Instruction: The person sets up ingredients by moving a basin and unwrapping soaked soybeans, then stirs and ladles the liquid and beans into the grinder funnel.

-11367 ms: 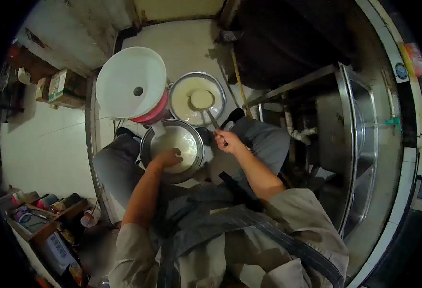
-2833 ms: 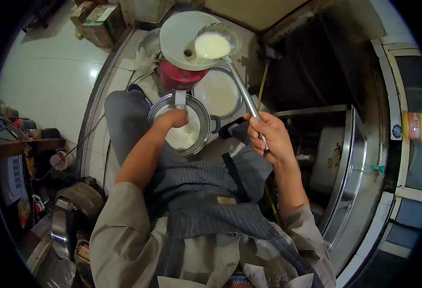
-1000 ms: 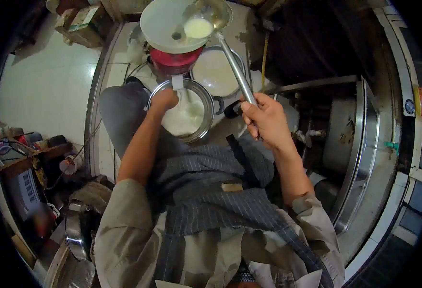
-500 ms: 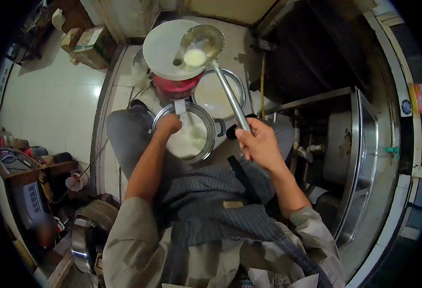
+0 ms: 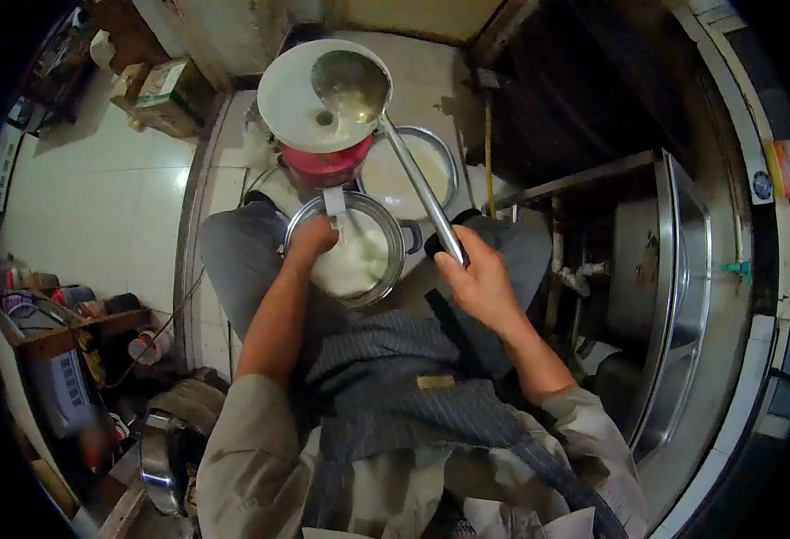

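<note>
My right hand [image 5: 480, 280] is closed round the long metal handle of a ladle [image 5: 420, 178]. The ladle's head is tilted over a wide white hopper [image 5: 287, 99] with a dark hole at its bottom. This hopper sits on a red machine [image 5: 323, 164] with a pale spout [image 5: 334, 200]. Under the spout stands a steel pot [image 5: 391, 278] of foamy white liquid. My left hand [image 5: 316, 235] is curled over the pot's left side beside the spout; its fingertips and anything in them are hidden. Behind the pot is a round basin [image 5: 454, 171] of creamy white liquid.
A steel sink unit [image 5: 683, 296] stands at the right, with pipes beneath it. Cardboard boxes [image 5: 172, 97] lie at the upper left. A cluttered wooden shelf [image 5: 80, 325] and a metal pan [image 5: 161, 458] are at the lower left. A cable crosses the floor on the left.
The ladle has moved slightly left over the hopper and tipped; the white liquid pooled in it is no longer visible. My left hand has stayed almost in place.
</note>
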Demonstrator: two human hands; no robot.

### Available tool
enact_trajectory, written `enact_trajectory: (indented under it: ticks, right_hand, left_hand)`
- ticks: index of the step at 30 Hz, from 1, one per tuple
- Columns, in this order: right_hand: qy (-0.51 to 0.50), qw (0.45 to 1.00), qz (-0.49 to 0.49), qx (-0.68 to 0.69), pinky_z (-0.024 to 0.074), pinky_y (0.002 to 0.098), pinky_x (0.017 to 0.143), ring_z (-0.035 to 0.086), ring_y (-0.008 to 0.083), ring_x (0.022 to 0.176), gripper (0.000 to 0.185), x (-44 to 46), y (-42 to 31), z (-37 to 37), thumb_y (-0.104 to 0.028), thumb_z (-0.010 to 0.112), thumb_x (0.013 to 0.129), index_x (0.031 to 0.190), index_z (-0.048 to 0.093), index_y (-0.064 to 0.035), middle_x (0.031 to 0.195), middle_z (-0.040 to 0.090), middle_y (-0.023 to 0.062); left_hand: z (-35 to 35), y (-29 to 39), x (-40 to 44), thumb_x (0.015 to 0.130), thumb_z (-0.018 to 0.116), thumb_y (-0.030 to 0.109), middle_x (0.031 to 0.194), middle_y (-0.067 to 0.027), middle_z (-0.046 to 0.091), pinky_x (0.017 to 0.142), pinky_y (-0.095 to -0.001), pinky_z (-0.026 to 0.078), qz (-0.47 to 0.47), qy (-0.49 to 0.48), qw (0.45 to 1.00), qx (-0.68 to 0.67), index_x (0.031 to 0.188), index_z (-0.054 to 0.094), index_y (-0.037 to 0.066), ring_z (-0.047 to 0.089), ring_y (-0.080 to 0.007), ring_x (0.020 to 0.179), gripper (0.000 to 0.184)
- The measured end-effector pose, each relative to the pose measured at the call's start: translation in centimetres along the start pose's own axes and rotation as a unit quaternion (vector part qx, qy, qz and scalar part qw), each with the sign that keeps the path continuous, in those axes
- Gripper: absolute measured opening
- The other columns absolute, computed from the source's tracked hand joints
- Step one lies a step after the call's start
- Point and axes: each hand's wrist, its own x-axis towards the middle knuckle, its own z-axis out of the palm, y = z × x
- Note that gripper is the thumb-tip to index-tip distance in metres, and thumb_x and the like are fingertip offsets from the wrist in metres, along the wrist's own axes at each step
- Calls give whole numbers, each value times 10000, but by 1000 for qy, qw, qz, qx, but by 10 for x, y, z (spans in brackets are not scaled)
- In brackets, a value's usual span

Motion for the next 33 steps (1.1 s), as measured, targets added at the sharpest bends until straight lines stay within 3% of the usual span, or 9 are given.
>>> enact_trajectory:
  ticks: [5, 8, 13, 16, 18, 21, 29, 32, 33]
  right_hand:
    - [10, 999, -2, 47, 451, 287, 551, 562, 140, 605, 275, -2, 15, -2, -128, 610, 871, 1117, 565, -15, 727, 586, 71]
    - [-25, 958, 84, 272, 343, 227, 362, 454, 78, 430, 245, 4, 26, -3, -87, 563, 908, 1131, 518, 3, 652, 525, 22]
    - [52, 930, 123, 342, 335, 235, 373, 422, 85, 417, 245, 51, 101, 28, -121, 568, 907, 1110, 528, 10, 617, 464, 17]
    - [75, 942, 240, 221, 442, 315, 441, 556, 194, 477, 252, 93, 168, 44, -164, 617, 866, 1049, 562, 1, 678, 592, 94]
    - [103, 961, 227, -121, 527, 411, 674, 658, 324, 782, 362, 113, 212, 61, -232, 651, 807, 1061, 585, 17, 885, 659, 206]
    - [91, 915, 340, -195, 500, 448, 850, 616, 389, 1020, 376, 119, 247, 82, -219, 646, 773, 1077, 602, 0, 1040, 648, 243]
    - [32, 887, 402, -224, 498, 441, 881, 621, 382, 1023, 332, 126, 311, 110, -191, 658, 758, 1050, 627, -36, 1048, 659, 208]
    - [72, 902, 357, -231, 540, 432, 694, 678, 311, 818, 218, 138, 347, 122, -181, 659, 776, 946, 629, -47, 939, 686, 158]
    - [23, 898, 439, -23, 502, 390, 580, 631, 242, 684, 154, 143, 350, 120, -178, 645, 800, 896, 607, -64, 851, 662, 114]
  left_hand:
    - [13, -5, 9, 802, 499, 261, 1111, -229, 631, 894, -465, 472, -7, 19, 1000, 1, 1030, 649, -1, 606, -399, 1026, 379]
    - [10, -4, 9, 811, 502, 262, 1108, -232, 630, 899, -466, 470, 28, -3, 999, 20, 1051, 642, -4, 603, -401, 1032, 384]
    - [-10, 16, -10, 833, 518, 309, 1093, -234, 634, 898, -473, 468, 51, -8, 999, 3, 1053, 653, 14, 610, -399, 1018, 391]
    - [-6, 15, -8, 850, 519, 321, 1048, -244, 643, 888, -469, 470, 36, 0, 999, -20, 992, 669, 0, 612, -408, 1003, 381]
    - [11, -1, 8, 849, 521, 330, 1041, -242, 644, 883, -467, 472, 56, -10, 998, -22, 994, 667, 1, 613, -405, 999, 388]
    - [11, 1, 11, 842, 531, 348, 1030, -233, 649, 873, -463, 474, 54, -4, 998, -30, 1000, 667, 15, 617, -398, 988, 393]
    - [9, 8, 9, 819, 572, 381, 1013, -204, 662, 843, -449, 478, 29, -32, 997, -56, 1059, 649, 74, 626, -386, 965, 396]
    - [2, 19, 8, 827, 575, 373, 1001, -209, 662, 837, -443, 481, 1, -33, 999, -38, 1066, 639, 61, 628, -384, 957, 398]
    - [1, 21, 6, 832, 573, 366, 997, -215, 661, 836, -445, 480, 8, -36, 998, -47, 1062, 638, 54, 628, -386, 952, 393]
